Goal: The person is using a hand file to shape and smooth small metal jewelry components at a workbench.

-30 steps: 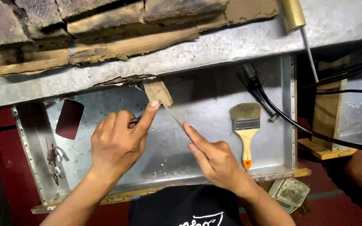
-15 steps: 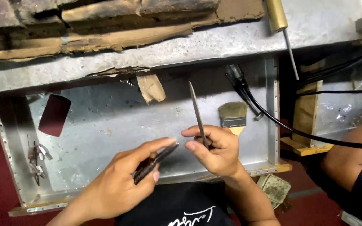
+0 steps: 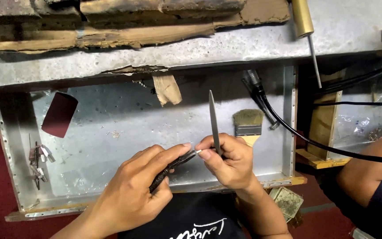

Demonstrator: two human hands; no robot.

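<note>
Workshop setting: shallow metal tray (image 3: 111, 132) with riveted edges, set under a rough metal ledge (image 3: 200, 48) bearing cracked timber (image 3: 111, 22).

Left hand (image 3: 133, 194): fingers closed around dark pliers (image 3: 173, 166), whose tips pinch a small pale piece (image 3: 197, 152). Position: over the tray's near edge, about midway along it.

Right hand (image 3: 228, 161): fingers closed around a slim metal file (image 3: 214, 121), blade upright and pointing toward the far edge; thumb and forefinger meet the pale piece at the plier tips.

Change noted: a second ago both hands were up at the tan tape scrap (image 3: 166, 88) on the tray's far wall; half a second ago they had drawn back to the near edge with tools apart. Now plier tips and right fingertips touch. Judgement: the work has passed from the far wall to the small piece held between the two hands.

Other contents: flat paintbrush (image 3: 248, 124) lying near the tray's right edge, just beyond the right hand; dark red pad (image 3: 59, 114) at the far left corner; cluster of small metal clips (image 3: 38, 161) along the left edge; black cable (image 3: 288, 128) crossing the right edge; brass-handled tool (image 3: 303, 22) hanging from the ledge. Another person's arm (image 3: 368, 177) sits outside the tray, at right.
</note>
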